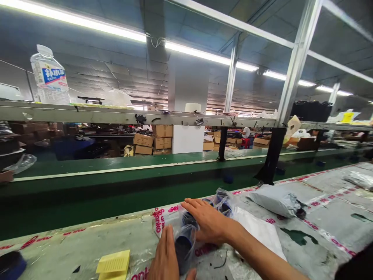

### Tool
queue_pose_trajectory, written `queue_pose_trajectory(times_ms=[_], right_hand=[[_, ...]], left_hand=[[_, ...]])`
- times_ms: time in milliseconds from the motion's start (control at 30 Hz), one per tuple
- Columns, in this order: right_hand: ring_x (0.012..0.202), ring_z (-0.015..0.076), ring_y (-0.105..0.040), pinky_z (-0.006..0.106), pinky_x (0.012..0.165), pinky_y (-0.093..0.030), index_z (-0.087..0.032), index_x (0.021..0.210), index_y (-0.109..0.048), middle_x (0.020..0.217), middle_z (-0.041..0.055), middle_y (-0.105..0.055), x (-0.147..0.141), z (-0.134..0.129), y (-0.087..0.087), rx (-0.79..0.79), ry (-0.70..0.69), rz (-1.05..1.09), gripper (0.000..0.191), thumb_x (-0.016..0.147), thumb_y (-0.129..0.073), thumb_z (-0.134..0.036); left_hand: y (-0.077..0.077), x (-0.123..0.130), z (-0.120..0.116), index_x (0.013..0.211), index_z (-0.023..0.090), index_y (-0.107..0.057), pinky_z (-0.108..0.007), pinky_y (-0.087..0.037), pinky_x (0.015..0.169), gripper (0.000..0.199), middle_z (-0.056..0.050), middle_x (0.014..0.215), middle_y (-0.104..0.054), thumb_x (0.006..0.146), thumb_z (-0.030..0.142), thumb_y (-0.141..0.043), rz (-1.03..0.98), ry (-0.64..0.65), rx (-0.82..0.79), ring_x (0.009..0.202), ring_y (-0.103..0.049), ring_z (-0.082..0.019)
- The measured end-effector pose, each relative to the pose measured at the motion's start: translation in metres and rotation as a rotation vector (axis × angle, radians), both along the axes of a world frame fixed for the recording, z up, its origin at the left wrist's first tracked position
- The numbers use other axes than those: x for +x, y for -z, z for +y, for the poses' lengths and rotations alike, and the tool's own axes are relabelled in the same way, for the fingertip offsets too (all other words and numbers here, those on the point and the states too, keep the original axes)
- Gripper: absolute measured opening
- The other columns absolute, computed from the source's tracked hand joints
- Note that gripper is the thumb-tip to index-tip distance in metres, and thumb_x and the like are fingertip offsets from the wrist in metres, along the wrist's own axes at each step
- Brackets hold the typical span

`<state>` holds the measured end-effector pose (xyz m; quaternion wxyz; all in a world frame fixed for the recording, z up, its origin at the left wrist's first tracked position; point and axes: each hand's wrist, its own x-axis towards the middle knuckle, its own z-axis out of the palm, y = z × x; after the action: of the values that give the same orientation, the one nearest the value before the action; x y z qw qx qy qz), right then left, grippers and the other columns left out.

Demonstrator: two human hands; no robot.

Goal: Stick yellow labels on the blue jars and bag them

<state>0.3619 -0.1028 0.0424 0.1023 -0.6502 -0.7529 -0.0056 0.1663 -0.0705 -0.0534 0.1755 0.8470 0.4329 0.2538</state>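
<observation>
Several round dark pieces with blue rims, wrapped in clear plastic, stand in a slanting row on the worktable; their exact kind is unclear. My left hand [164, 256] lies along the left side of the nearest wrapped piece [183, 249], fingers straight and together, thumb partly cut off by the lower edge. Across the middle of the row reaches my right hand [208, 221], its fingers stretched over the plastic, partly covering another dark piece [189, 219]. Beyond it is a further bagged piece [223, 204]. A white flat packet [259, 231] lies beside my right forearm.
A green conveyor belt [116, 194] runs behind the table [67, 252], carrying dark blue pieces. Yellow paper slips [113, 264] lie left of my hands, a blue-black round piece [13, 264] farther left. A grey bag [275, 200] rests right. Above, a shelf [110, 114] holds a bottle [49, 77].
</observation>
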Motion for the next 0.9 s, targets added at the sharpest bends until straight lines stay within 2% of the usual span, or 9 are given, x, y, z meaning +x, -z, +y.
queue_pose_trajectory(times_ms=[100, 167, 233, 333, 433, 600, 700, 767, 900], right_hand=[[0.12, 0.0266, -0.06, 0.037, 0.099, -0.048, -0.02, 0.137, -0.056, 0.131, 0.012, -0.064, -0.006, 0.016, 0.016, 0.022, 0.02, 0.008, 0.05, 0.088, -0.065, -0.026], [0.106, 0.0289, -0.064, 0.04, 0.089, -0.051, -0.017, 0.116, -0.067, 0.112, 0.0134, -0.069, -0.013, 0.022, 0.026, 0.054, 0.068, -0.003, 0.025, 0.096, -0.054, -0.025], [0.098, 0.0303, -0.065, 0.04, 0.083, -0.051, -0.016, 0.097, -0.07, 0.101, 0.0147, -0.069, -0.017, 0.027, 0.033, 0.072, 0.094, -0.021, 0.025, 0.1, -0.045, -0.022], [0.096, 0.0299, -0.066, 0.038, 0.08, -0.049, -0.017, 0.09, -0.068, 0.097, 0.0142, -0.07, -0.018, 0.03, 0.037, 0.07, 0.097, -0.035, 0.027, 0.099, -0.043, -0.016], [0.094, 0.0291, -0.067, 0.036, 0.079, -0.049, -0.018, 0.094, -0.067, 0.098, 0.0138, -0.071, -0.02, 0.031, 0.037, 0.069, 0.135, -0.01, 0.028, 0.101, -0.041, -0.02], [0.093, 0.0259, -0.07, 0.034, 0.081, -0.051, -0.017, 0.1, -0.07, 0.098, 0.0118, -0.074, -0.025, 0.023, 0.031, 0.056, 0.154, 0.113, 0.031, 0.101, -0.04, -0.023], [0.112, 0.02, -0.067, 0.031, 0.095, -0.05, -0.019, 0.13, -0.06, 0.123, 0.0092, -0.071, -0.024, 0.005, 0.025, 0.066, 0.121, 0.239, 0.039, 0.103, -0.033, -0.02], [0.128, 0.0189, -0.057, 0.033, 0.107, -0.045, -0.023, 0.143, -0.049, 0.141, 0.0079, -0.06, -0.022, -0.008, 0.021, 0.047, 0.026, 0.345, 0.043, 0.104, -0.033, -0.026], [0.135, 0.0306, -0.046, 0.049, 0.115, -0.036, -0.021, 0.148, -0.045, 0.148, 0.0136, -0.05, -0.028, -0.019, 0.017, 0.022, -0.149, 0.314, 0.068, 0.092, -0.06, -0.056]], left_hand=[[-0.009, 0.009, -0.007, 0.154, 0.004, -0.03, -0.042, -0.047, 0.109, 0.086, -0.023, 0.152, -0.048, 0.076, 0.025, -0.06, -0.004, -0.063, -0.096, 0.136, -0.053, -0.034], [-0.013, 0.011, -0.011, 0.148, 0.013, -0.042, -0.042, -0.05, 0.105, 0.076, -0.019, 0.143, -0.059, 0.075, 0.022, -0.062, -0.01, -0.052, -0.171, 0.127, -0.061, -0.033], [-0.018, 0.01, -0.012, 0.133, 0.021, -0.058, -0.04, -0.051, 0.103, 0.063, -0.012, 0.134, -0.066, 0.071, 0.018, -0.063, -0.022, -0.017, -0.192, 0.121, -0.064, -0.03], [-0.027, 0.003, -0.013, 0.122, 0.024, -0.063, -0.04, -0.053, 0.098, 0.052, -0.008, 0.123, -0.069, 0.07, 0.019, -0.062, -0.07, -0.047, -0.181, 0.116, -0.065, -0.03], [-0.031, -0.004, -0.011, 0.117, 0.025, -0.063, -0.039, -0.053, 0.095, 0.045, -0.008, 0.123, -0.067, 0.072, 0.02, -0.061, -0.11, -0.083, -0.155, 0.112, -0.066, -0.028], [-0.028, -0.011, -0.003, 0.086, 0.026, -0.068, -0.033, -0.051, 0.093, 0.013, -0.006, 0.124, -0.066, 0.084, 0.026, -0.055, -0.291, -0.042, -0.11, 0.111, -0.065, -0.026], [-0.028, -0.011, 0.0, 0.075, 0.025, -0.066, -0.035, -0.05, 0.09, 0.027, -0.007, 0.107, -0.069, 0.093, 0.035, -0.048, -0.406, -0.01, -0.121, 0.103, -0.066, -0.026], [-0.03, -0.01, 0.001, 0.076, 0.024, -0.065, -0.035, -0.05, 0.085, 0.027, -0.006, 0.099, -0.069, 0.093, 0.035, -0.048, -0.43, -0.005, -0.137, 0.096, -0.066, -0.025], [-0.032, -0.009, 0.006, 0.076, 0.024, -0.068, -0.034, -0.05, 0.08, 0.03, -0.005, 0.092, -0.069, 0.093, 0.04, -0.048, -0.448, -0.002, -0.171, 0.088, -0.066, -0.024]])
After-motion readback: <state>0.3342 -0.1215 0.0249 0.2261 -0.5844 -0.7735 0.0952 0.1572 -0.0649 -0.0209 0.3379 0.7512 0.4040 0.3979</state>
